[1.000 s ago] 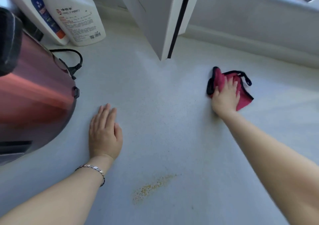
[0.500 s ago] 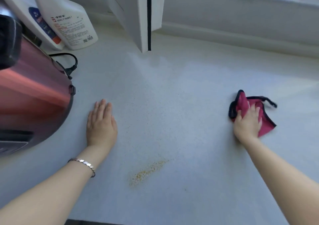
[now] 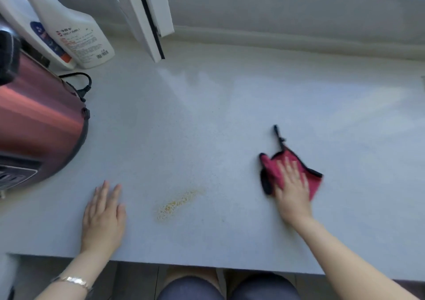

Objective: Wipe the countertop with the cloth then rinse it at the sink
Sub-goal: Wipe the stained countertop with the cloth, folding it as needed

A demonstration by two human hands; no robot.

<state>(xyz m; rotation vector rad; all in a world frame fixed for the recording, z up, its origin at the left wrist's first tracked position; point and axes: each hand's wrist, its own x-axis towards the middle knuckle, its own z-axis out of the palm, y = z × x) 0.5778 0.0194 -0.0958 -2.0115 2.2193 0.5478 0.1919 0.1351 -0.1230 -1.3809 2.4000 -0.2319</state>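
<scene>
While right hand (image 3: 292, 191) pressed red cloth (image 3: 287, 173) flat on bench (image 3: 207, 115), fingers spread: wiping step. Left hand (image 3: 103, 216) flat, spread. Next likely: sweep left over yellow crumbs (image 3: 177, 204).

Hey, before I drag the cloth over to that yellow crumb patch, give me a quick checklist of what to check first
1. Right hand flat on the red cloth: ok.
2. Cloth lying on the countertop: ok.
3. Path from cloth to the yellow crumbs free of objects: ok.
4. Left hand clear of the crumbs: ok, resting beside them.
5. Crumbs already wiped: not ok.
6. Cloth damp enough: cannot tell.
</scene>
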